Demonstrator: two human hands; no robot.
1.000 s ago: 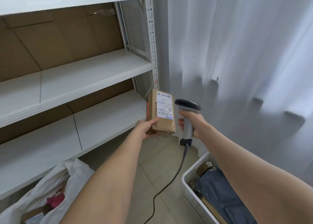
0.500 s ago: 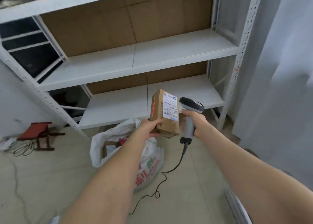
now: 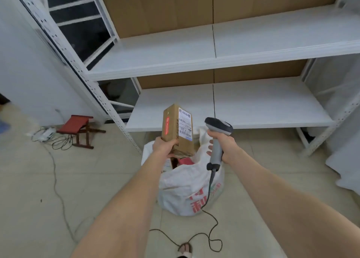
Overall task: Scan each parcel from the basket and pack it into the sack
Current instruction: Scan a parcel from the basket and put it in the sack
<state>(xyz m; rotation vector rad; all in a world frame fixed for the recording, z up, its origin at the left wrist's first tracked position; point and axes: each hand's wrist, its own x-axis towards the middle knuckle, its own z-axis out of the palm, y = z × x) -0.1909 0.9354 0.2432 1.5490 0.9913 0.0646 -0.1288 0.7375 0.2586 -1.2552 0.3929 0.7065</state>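
Compared with half a second ago, the view has tipped further down: the white sack (image 3: 191, 187) now sits near the centre of the floor, directly below both hands, where before it lay lower left of them. The curtain at the right has mostly slid out of view. The left hand (image 3: 164, 145) is clamped on the bottom end of the cardboard parcel (image 3: 178, 130), held upright just above the sack's open mouth, label facing right. The right hand (image 3: 224, 146) is closed around the handle of the scanner (image 3: 217, 137), its head just beside the parcel's label. The scanner cable (image 3: 209, 197) trails down across the sack to the floor. The basket is out of view, and the sack's contents are largely hidden behind the parcel.
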